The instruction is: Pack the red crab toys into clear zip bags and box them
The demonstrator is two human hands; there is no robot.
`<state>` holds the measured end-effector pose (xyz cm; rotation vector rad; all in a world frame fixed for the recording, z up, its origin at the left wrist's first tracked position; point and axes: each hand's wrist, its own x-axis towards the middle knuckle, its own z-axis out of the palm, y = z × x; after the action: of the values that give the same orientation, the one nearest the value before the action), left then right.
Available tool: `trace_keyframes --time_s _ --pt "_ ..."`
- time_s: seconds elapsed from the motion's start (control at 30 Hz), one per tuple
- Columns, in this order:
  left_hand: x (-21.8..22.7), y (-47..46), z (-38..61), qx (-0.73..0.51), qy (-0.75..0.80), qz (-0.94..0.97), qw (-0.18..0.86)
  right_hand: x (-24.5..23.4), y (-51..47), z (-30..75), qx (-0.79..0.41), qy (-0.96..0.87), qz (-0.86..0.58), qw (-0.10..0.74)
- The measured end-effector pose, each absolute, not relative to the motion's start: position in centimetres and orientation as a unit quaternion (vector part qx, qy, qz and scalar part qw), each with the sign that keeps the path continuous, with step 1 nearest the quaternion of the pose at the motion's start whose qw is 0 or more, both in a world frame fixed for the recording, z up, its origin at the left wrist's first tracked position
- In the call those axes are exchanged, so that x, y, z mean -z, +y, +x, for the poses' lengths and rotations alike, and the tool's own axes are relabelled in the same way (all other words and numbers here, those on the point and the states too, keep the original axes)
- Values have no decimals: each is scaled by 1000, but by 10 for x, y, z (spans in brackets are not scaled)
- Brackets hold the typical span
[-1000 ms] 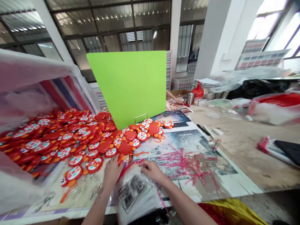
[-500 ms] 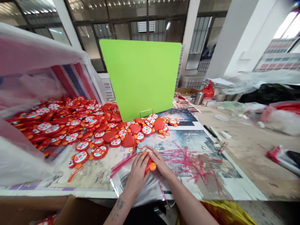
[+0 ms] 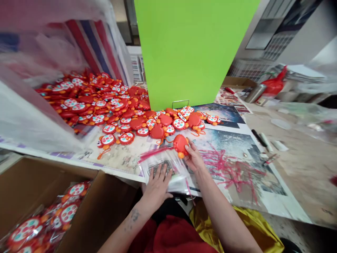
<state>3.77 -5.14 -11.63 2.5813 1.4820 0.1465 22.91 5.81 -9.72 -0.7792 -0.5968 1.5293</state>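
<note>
My right hand [image 3: 194,157] grips a red toy crab [image 3: 180,144] with orange feet, its plain red back turned up, just above the table. My left hand [image 3: 158,182] lies with fingers spread on a stack of clear zip bags [image 3: 147,160] with pink zip strips, at the table's front edge. Beyond the bags lies a heap of the same red toys [image 3: 139,123], several showing white, dotted bellies and orange cords. To the right of my right hand are scattered pink plastic strips [image 3: 231,168].
A green board [image 3: 195,52] stands behind the heap. On the left, a large plastic-lined bag [image 3: 39,116] spills more toys. Below it, a cardboard box [image 3: 105,189] holds bagged toys. Markers [image 3: 259,138], a steel cup [image 3: 255,93] and a red bag [image 3: 273,84] are to the right.
My hands have parted. My left hand has come off the toy and now rests flat on the bags, while my right hand keeps the toy. The view has tilted down, showing the box.
</note>
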Motion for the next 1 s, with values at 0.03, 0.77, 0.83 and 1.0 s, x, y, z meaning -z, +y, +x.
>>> trace_keyframes --time_s 0.03,0.77,0.83,1.0 --pt "118 -51 36 -50 490 867 74 96 57 230 -669 -259 -330 614" --pt "87 17 59 -79 650 755 24 104 55 229 -636 -296 -368 611" --pt "94 14 60 -100 639 763 -1 106 56 230 -628 -307 -371 611" --pt "108 10 56 -180 586 790 12 109 57 230 -613 -314 -374 621"
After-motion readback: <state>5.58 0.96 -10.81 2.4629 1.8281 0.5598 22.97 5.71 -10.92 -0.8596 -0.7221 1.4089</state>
